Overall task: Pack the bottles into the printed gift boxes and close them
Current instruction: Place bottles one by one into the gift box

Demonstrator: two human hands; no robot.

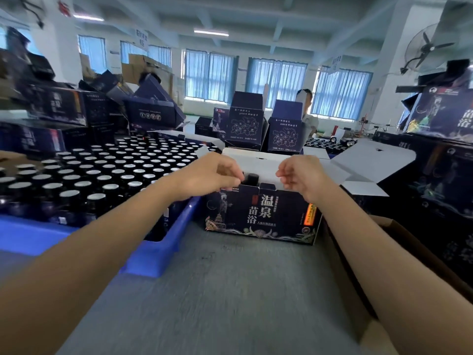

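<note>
I see the printed gift box (261,213) standing open on the grey table (230,290).
It sits right beside the blue crate (163,242) full of bottles (102,172). My left hand (212,172) has curled fingers touching a dark bottle top (252,177) inside the box; I cannot tell if they pinch it. My right hand (302,175) hangs loosely curled over the box's right side, holding nothing.

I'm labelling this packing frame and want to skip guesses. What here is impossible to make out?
Head view only:
Bottle count inside the gift box: its front wall and the left hand hide all but the dark caps.
Whether the left hand grips a cap: fingertips blurred.
Brown carton contents: cut off by the right edge.
Small print on the box: too small.
</note>
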